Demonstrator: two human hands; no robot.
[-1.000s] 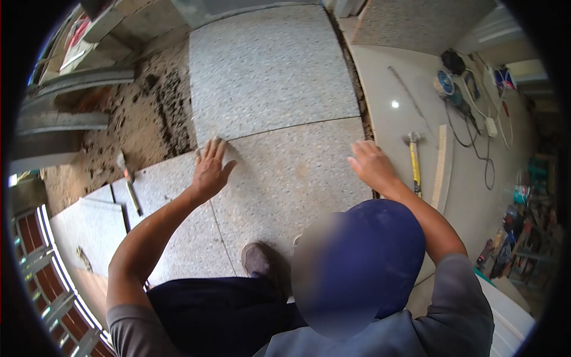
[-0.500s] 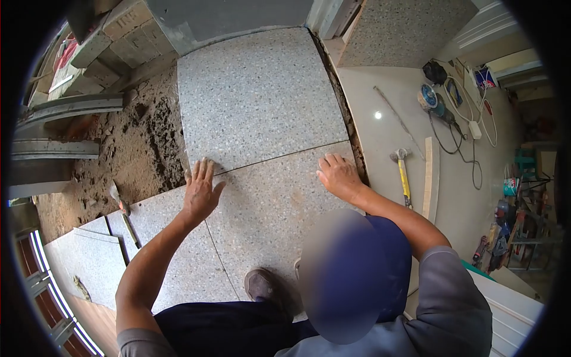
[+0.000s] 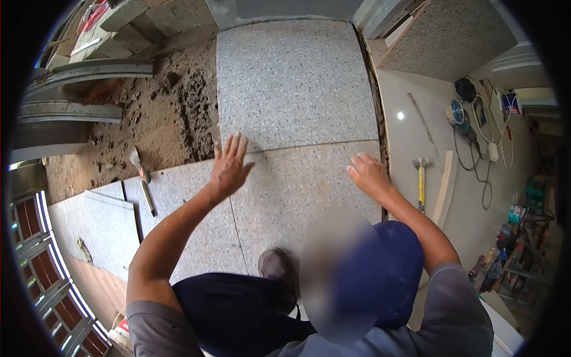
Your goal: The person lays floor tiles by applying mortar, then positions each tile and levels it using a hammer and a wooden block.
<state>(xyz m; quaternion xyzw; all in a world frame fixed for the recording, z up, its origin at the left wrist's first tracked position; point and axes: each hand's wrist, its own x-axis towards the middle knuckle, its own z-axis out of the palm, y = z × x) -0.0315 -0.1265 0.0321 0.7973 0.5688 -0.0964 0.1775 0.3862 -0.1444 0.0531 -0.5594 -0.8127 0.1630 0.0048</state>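
Note:
My left hand (image 3: 231,168) is open with its fingers spread, at the left end of the seam between two speckled terrazzo-look tiles. It lies over the corner where the far tile (image 3: 297,83) meets the near tile (image 3: 297,190). My right hand (image 3: 370,177) is open too, fingers extended and slightly bent, over the near tile close to its right edge. Whether its fingertips press on the tile is hard to tell. Neither hand holds anything. A dark narrow gap (image 3: 380,128) runs along the tiles' right side.
Rough sand and mortar (image 3: 160,119) lie left of the far tile. A trowel (image 3: 140,163) and a slim tool (image 3: 147,197) rest nearby. On the right floor are a yellow-handled hammer (image 3: 422,184), a wooden strip (image 3: 444,187), a rod (image 3: 423,128) and a corded grinder (image 3: 461,116).
The camera view has shifted, so the floor and tools appear farther right. Both hands stay near the same parts of the tiles and remain open.

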